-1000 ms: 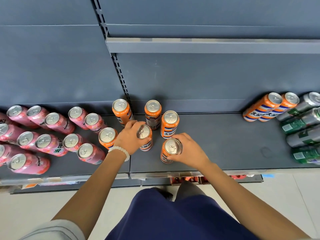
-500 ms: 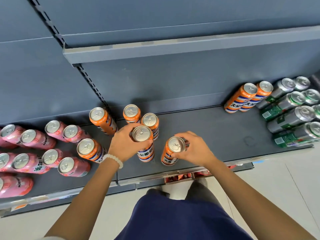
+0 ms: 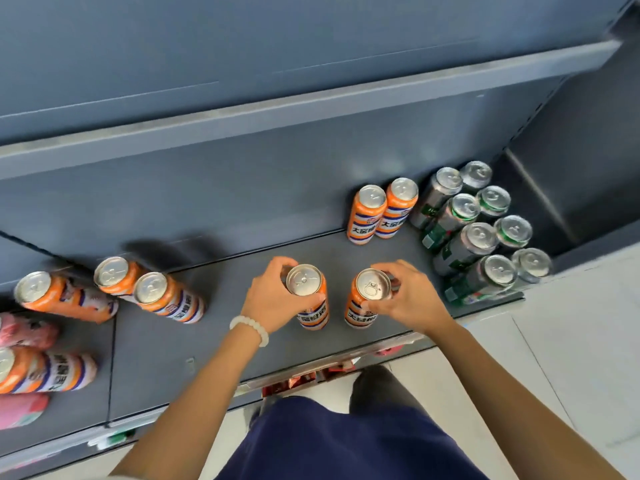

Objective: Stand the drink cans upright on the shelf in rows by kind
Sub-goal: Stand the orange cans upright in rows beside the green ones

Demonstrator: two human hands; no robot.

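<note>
Our left hand (image 3: 273, 299): wrapped round the top of one orange can (image 3: 309, 296), white bead bracelet (image 3: 251, 327) on the wrist.
Our right hand (image 3: 410, 299): fingertips pinching the rim of a second orange can (image 3: 365, 299); the two cans stand near each other, not touching.
Shelf (image 3: 221, 327): both held cans sit over its middle.
Left side: more orange cans (image 3: 166, 299) and pink cans (image 3: 24, 332).
Back right: we see an orange pair (image 3: 381, 213) beside the green cans (image 3: 478, 230).
</note>
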